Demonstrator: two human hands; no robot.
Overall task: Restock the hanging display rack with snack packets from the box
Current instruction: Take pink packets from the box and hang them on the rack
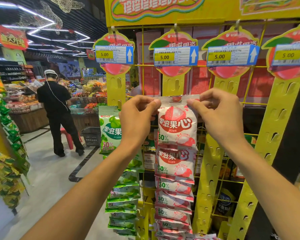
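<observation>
I hold a red-and-white lychee snack packet (177, 126) up against the second yellow hanging strip (173, 85) of the display rack (204, 104). My left hand (139, 116) pinches the packet's silver top seal at its left corner. My right hand (218, 115) pinches the right corner. Below it hang several packets of the same kind (174, 193), overlapping down the strip. Green packets (110, 132) hang on the strip to the left. The box is not in view.
Two yellow strips (213, 161) to the right hang mostly bare. Price tags (175, 57) read 5.00 along the top. A person in black (59, 108) stands at the left in the aisle beside a dark basket (91, 136). Green packets (10, 135) fill a rack at far left.
</observation>
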